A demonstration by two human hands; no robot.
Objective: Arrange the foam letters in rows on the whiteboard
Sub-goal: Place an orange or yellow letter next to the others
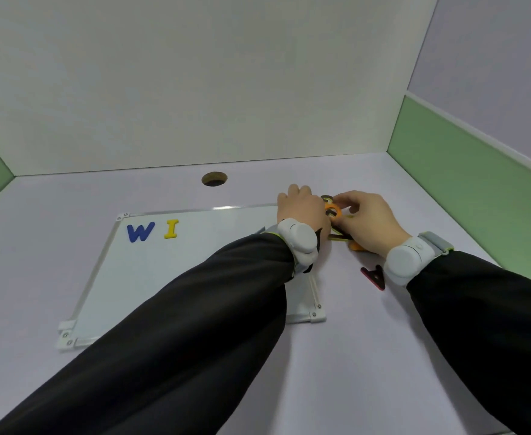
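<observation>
On the counter (352, 356) lies the whiteboard (151, 277), and everything else is placed from it. Near its far left corner sit a blue W (140, 232) and, just right of that, a yellow I (171, 228), side by side in one row on the board face. Just off the board's far right corner lies a small heap of foam letters (336, 221), orange and yellow-green pieces overlapping, mostly hidden by the hands. The left hand (301, 208) reaches across the board's far right corner to the heap, its back to the camera; its fingers are out of sight, so whether they are spread or gripping cannot be told. The right hand (371, 219) rests at the heap's right side, fingers (345, 204) curled and pinching an orange letter (333, 211). Right of the board's right edge, apart from the heap, a red letter (373, 276) lies on the counter beside the right wrist. Both wrists carry white bands over dark sleeves. Beyond the board's far edge, a round hole (214, 178) opens in the counter.
</observation>
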